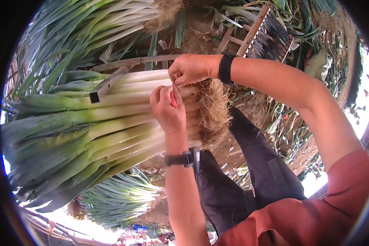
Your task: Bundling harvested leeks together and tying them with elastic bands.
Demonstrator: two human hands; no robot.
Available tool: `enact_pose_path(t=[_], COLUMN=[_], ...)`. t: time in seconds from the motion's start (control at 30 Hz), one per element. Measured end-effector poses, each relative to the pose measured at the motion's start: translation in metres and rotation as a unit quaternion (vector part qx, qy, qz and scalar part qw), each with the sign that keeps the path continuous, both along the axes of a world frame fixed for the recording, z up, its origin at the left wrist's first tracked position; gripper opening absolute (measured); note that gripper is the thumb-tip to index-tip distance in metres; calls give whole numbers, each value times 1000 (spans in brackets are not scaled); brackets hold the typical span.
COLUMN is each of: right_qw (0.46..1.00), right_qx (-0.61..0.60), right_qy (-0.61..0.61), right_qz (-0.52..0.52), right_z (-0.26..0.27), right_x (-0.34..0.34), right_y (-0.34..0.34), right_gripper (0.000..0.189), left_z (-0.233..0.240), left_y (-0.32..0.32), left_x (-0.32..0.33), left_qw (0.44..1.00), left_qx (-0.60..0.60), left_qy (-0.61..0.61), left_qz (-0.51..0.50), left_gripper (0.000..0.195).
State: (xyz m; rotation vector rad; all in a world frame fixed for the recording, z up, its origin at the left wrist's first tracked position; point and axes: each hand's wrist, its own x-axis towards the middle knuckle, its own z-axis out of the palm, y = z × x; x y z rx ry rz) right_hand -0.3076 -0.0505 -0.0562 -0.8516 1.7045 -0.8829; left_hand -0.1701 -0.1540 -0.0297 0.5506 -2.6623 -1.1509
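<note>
A thick bundle of leeks (120, 123) lies before me, green leaves to the left and pale stems to the right. Its bushy brown roots (214, 106) face my legs. Above the white stems, my left hand (168, 106) grips a narrow red strip (173, 97), partly hidden by the fingers. My right hand (184, 70) meets it there, thumb and fingertips pinched at the strip's upper end. Against the stems stands a square metal tube (106, 86), part of a metal frame (141, 60) running behind the bundle. Whether the strip passes under the leeks is hidden.
More leeks (120, 27) lie beyond the frame, with another pile (123, 196) at the lower left. A low wooden stool (255, 30) with dark strapping stands at the upper right. Leaf scraps litter the soil (258, 95) around my legs (255, 147).
</note>
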Motion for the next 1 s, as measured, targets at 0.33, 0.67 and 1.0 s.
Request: enact_pose_path(t=[0.33, 0.67, 1.0], right_qw=[983, 949, 979], right_qx=[26, -49, 145], right_qy=[166, 275, 147], right_qz=[-69, -150, 3], right_z=[-20, 0, 101], right_x=[27, 46, 191], right_y=[-5, 17, 27], right_gripper=[6, 23, 22], left_z=[13, 66, 111], left_y=[0, -27, -130], left_x=[25, 90, 227], left_qw=[992, 995, 952], left_qx=[-109, -7, -44], left_qy=[-17, -96, -185], left_qz=[-60, -18, 239], left_gripper=[11, 36, 25])
